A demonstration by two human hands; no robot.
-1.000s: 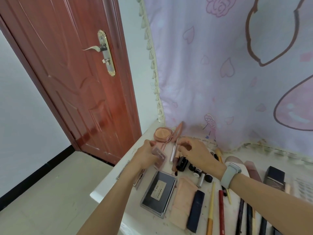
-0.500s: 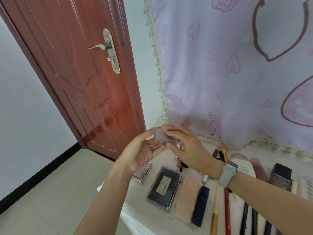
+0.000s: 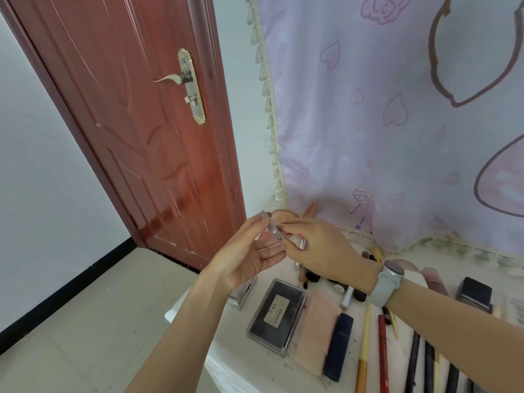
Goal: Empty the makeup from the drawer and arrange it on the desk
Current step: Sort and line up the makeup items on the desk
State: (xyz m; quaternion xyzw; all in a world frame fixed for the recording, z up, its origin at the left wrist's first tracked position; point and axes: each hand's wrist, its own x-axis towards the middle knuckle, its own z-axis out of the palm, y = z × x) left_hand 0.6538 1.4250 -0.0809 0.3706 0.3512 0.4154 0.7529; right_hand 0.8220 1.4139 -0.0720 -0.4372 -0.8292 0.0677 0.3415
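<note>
- Head view: both hands are raised above the desk (image 3: 198, 310), holding a small clear-edged makeup case (image 3: 272, 231) between them.
- The left hand (image 3: 249, 256) pinches the case's upper end with thumb and fingers, palm turned up.
- The right hand (image 3: 323, 249) grips its lower end with curled fingers; a pale watch (image 3: 388, 282) sits on that wrist.
- On the desk below lie a dark palette (image 3: 276, 313), a pink pad (image 3: 317, 333), a navy tube (image 3: 338, 346) and a row of pencils (image 3: 382, 353).

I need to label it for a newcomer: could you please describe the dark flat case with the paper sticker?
Start at the white desk below the pink curtain. Near its front left edge lies the dark case, left of a peach pad. It alone has a clear rim and pale label.
</note>
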